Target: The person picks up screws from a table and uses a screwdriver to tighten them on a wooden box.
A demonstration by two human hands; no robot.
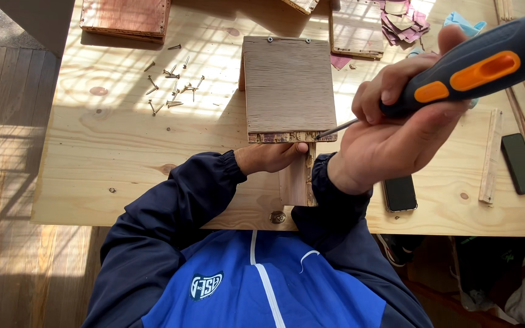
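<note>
Near the front edge of the desk (92,200), a plywood box (288,85) stands with its side panel (296,179) jutting toward the person. The left hand (271,157) presses against that panel, fingers curled under the box's edge. The right hand (390,130) grips a black-and-orange screwdriver (475,64), tip at the box's front edge. Loose screws (171,88) lie scattered toward the back left. Two dark phones (400,193) (519,163) and a wooden strip (491,155) rest on the right side.
</note>
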